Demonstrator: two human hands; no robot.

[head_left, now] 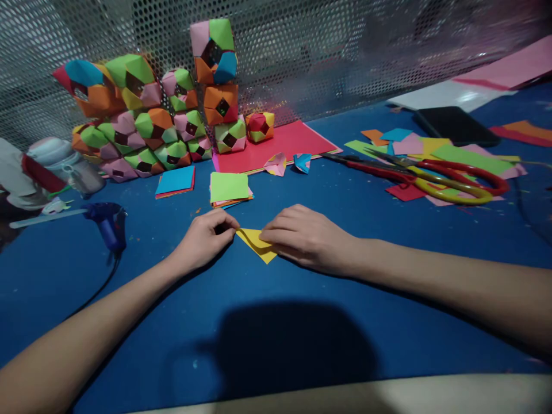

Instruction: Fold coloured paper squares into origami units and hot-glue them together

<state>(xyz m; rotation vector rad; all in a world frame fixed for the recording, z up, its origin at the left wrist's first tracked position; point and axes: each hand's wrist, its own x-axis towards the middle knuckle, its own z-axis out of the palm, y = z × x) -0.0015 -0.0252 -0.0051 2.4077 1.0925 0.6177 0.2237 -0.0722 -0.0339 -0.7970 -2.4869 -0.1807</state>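
Note:
A small yellow sheet of paper [255,239], folded into a triangle with its point toward me, lies on the blue table. My left hand [210,234] pinches its left corner between thumb and forefinger. From the other side, my right hand [308,237] grips the right part of the paper, and its fingers hide that corner. Just beyond my hands sits a stack of square papers [229,187] with a green one on top. A second stack, topped by a blue square [176,181], is to its left.
Folded paper cubes [175,126] stand piled at the back left. A blue glue gun [106,223] with a cord lies at left. Scissors [435,175] rest on paper scraps at right, near a black phone [456,125]. Folded pieces [276,164] lie by a red sheet [297,144].

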